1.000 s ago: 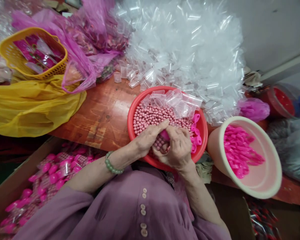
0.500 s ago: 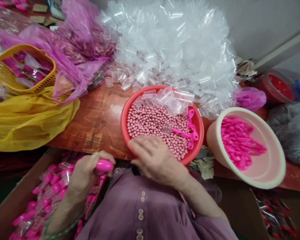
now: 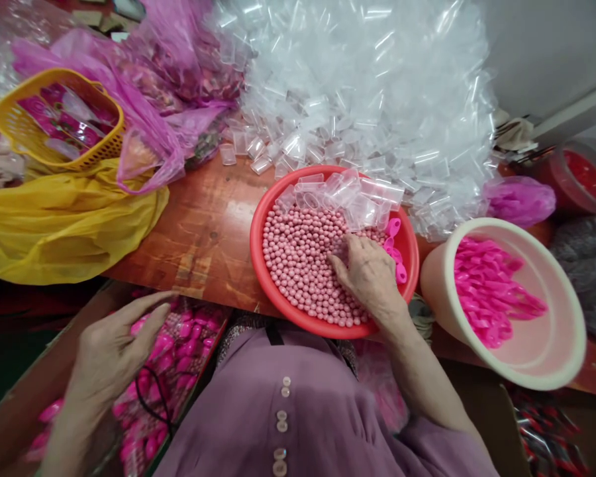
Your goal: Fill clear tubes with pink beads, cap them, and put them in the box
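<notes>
My right hand (image 3: 370,275) reaches down into the red basin (image 3: 259,265), fingers curled onto the pink beads (image 3: 298,262). Its fingertips are hidden, and it covers the spot where a pink-handled clear scoop lay, so I cannot make out what is in it. Pink plastic pieces (image 3: 396,255) lie beside it at the basin's right wall. Clear plastic tubes (image 3: 350,195) rest on the beads at the back. At the lower left, my left hand (image 3: 116,344) is open with fingers stretched out and nothing in it, above a box of pink-capped clear containers filled with beads (image 3: 179,351).
A large heap of clear tubes (image 3: 367,86) covers the back of the wooden table (image 3: 218,225). A pale bucket of pink pieces (image 3: 561,318) stands right. Left are a yellow basket (image 3: 59,162), a yellow bag (image 3: 74,232) and a pink bag (image 3: 173,59).
My left hand has let go of a pink-capped container and opened, moving left over the box. My right hand has moved from the basin's front rim right into the beads, over the scoop.
</notes>
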### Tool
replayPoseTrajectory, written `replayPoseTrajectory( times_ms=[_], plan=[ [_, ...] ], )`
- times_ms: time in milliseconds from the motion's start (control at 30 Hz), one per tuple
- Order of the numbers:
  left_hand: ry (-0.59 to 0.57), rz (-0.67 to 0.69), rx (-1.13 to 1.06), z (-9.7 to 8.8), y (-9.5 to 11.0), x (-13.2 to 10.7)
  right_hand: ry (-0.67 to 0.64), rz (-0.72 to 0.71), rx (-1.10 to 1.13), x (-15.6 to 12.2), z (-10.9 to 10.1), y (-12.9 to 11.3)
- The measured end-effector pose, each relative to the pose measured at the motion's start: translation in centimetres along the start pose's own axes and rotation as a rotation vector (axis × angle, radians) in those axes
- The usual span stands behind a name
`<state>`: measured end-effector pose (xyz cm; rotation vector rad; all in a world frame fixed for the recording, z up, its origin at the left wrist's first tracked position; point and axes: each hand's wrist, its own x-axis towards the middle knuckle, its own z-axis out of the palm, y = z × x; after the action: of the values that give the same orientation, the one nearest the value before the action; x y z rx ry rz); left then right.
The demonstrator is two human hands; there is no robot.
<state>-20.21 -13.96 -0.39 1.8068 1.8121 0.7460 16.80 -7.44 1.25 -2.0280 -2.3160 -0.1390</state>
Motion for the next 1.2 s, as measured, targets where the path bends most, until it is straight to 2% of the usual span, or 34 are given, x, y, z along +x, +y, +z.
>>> replayPoseTrajectory(
  times_ms=[67,100,200,300,400,533,700,867,1000,1067,1200],
  plan=[
    [-0.006,-0.002,-0.126,1.6,3.9,1.6,-0.028,-0.040,-0.053,0.3,-0.3,-0.3],
    [-0.026,0.042,-0.217,2.6,5.9,2.6,-0.048,-0.065,-0.074,0.5,-0.6,-0.3],
    [-0.191,0.230,-0.378,6.1,11.0,5.8,-0.156,-0.162,-0.114,0.7,-1.5,0.2],
    [-0.290,0.359,-0.254,9.5,13.6,8.8,-0.261,-0.302,-0.150,0.9,-2.2,0.5],
    [-0.340,0.425,-0.126,12.1,14.0,10.4,-0.261,-0.416,-0.183,1.1,-2.3,-0.3],
    [-0.406,0.507,-0.092,13.8,13.5,10.7,-0.245,-0.500,-0.160,1.9,-1.4,-1.8],
    [-0.442,0.478,-0.189,15.2,13.5,11.2,-0.239,-0.398,0.207,3.2,0.3,-1.2],
    [-0.529,0.353,-0.298,14.3,14.2,12.3,-0.181,-0.274,0.738,3.7,1.7,0.5],
    [-0.540,0.233,-0.409,12.9,14.8,12.4,-0.106,-0.203,0.992,3.4,1.7,0.7],
    [-0.501,0.237,-0.494,12.6,14.8,12.2,-0.080,-0.170,1.137,3.2,1.3,0.7],
    [-0.473,0.367,-0.622,12.8,14.2,11.8,-0.020,-0.166,1.278,2.5,0.4,0.9]
  ],
)
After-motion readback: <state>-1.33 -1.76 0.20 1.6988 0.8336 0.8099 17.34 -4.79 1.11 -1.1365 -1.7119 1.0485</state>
